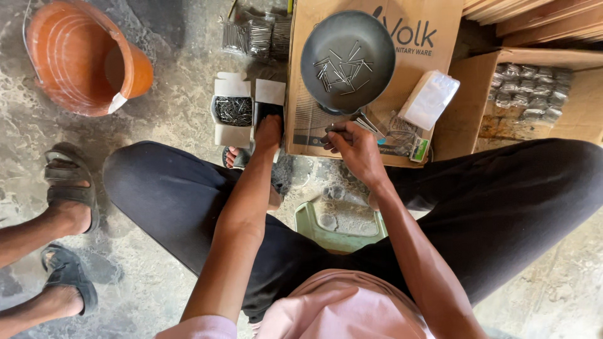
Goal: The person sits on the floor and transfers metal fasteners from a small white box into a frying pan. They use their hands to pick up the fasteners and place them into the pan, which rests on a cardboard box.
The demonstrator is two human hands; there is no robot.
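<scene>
Steel nails (367,125), thin and grey, were pinched as a small bundle in the closed right hand (355,147), long axes pointing away toward the dark round metal pan (347,59) just beyond. Left hand (268,133) pressed a small dark box (269,113); its grip could not be told.

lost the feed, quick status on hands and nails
Left hand reaching into small open box. Right hand pinching a few nails. Dark bowl of loose nails just beyond; nothing blocking.
</scene>
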